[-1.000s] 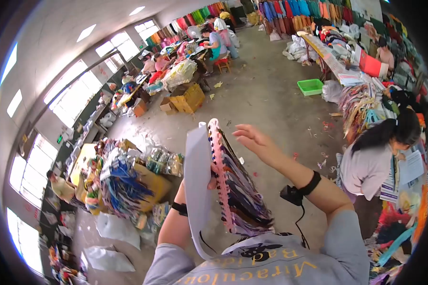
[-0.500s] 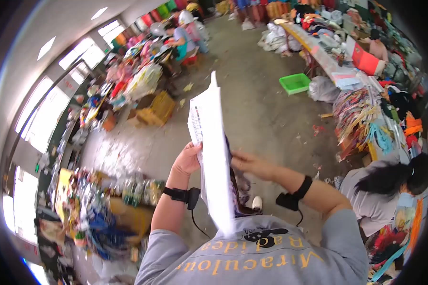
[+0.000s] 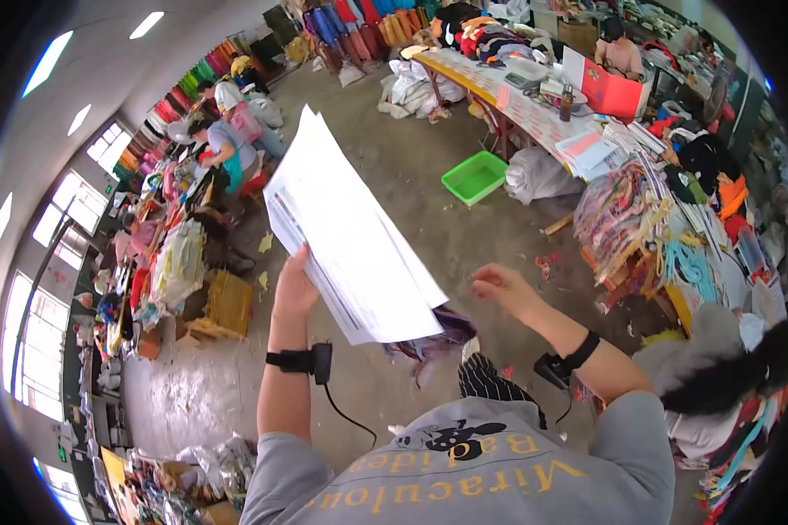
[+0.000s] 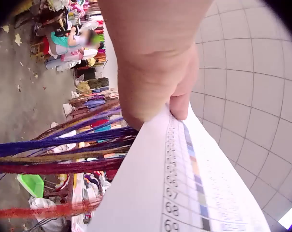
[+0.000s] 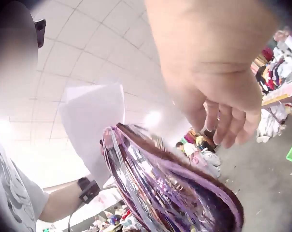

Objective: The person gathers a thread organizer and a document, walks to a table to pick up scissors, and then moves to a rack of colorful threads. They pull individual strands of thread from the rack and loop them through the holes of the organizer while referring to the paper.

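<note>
- Left hand (image 3: pixel 297 284) is pinching papers (image 3: pixel 350 236), yarn (image 3: pixel 451 334) showing beneath them.
- Right hand (image 3: pixel 510 293), fingers loosely curled and empty, is hovering beside the papers.
- Paper-checking is seemingly underway, probably calling next for a steady hold.

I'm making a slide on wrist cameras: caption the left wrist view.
The left hand grips white paper printed with numbered rows, beside blue, tan and maroon yarn strands.

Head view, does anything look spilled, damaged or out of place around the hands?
Mildly, yes: red scraps lie loose on the floor beyond the right hand, and yellow scraps lie near the cardboard box, looking like dropped litter. The white sheets in the left hand show no visible tear.
</note>
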